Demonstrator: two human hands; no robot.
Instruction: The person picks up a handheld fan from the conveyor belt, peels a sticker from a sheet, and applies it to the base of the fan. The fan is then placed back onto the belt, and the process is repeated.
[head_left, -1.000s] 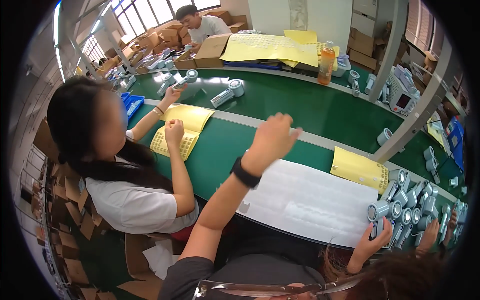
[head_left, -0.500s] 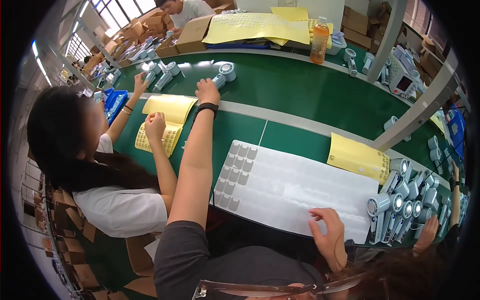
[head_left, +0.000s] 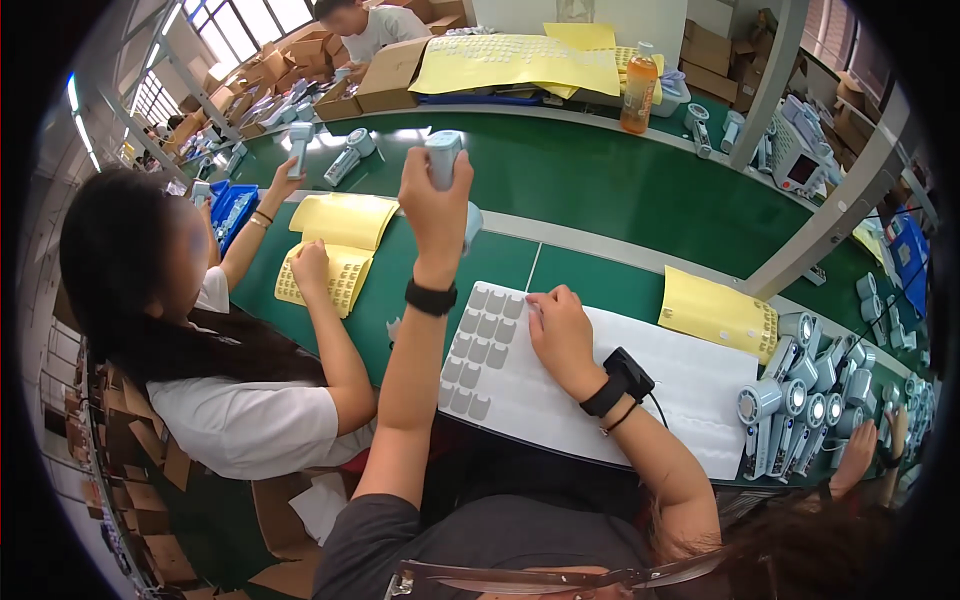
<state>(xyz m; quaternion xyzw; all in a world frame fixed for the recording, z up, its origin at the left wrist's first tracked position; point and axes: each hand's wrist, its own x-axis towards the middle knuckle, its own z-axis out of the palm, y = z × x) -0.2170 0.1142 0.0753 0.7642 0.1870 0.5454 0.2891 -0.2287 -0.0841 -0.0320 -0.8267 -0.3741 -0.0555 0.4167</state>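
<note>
The pale blue handheld fan [head_left: 445, 160] is held upright above the green counter [head_left: 600, 190], handle up, clear of the surface. The left hand [head_left: 432, 205] wraps it, fingers [head_left: 415, 195] closed around the body; the left forearm rises steeply from the lower edge, a black wristband at the wrist.

Below and to the right lies a white backing sheet [head_left: 640, 390] on the counter's near strip, with 2 columns of grey stickers [head_left: 478, 345] at its left end. The right hand [head_left: 560, 330] rests on the sheet's upper edge just beside the stickers, fingers curled down onto the paper and holding nothing; a black wrist strap sits on that forearm.

Right of the sheet, a yellow sticker sheet [head_left: 715, 312] lies flat, and beyond it a cluster of finished fans [head_left: 800, 400] stands packed together near the counter's edge.

To the left, a co-worker [head_left: 180, 330] in a white shirt presses 1 hand on another yellow sheet [head_left: 335, 250] and lifts a fan with the other. An orange drink bottle [head_left: 640, 92] stands across the counter.
</note>
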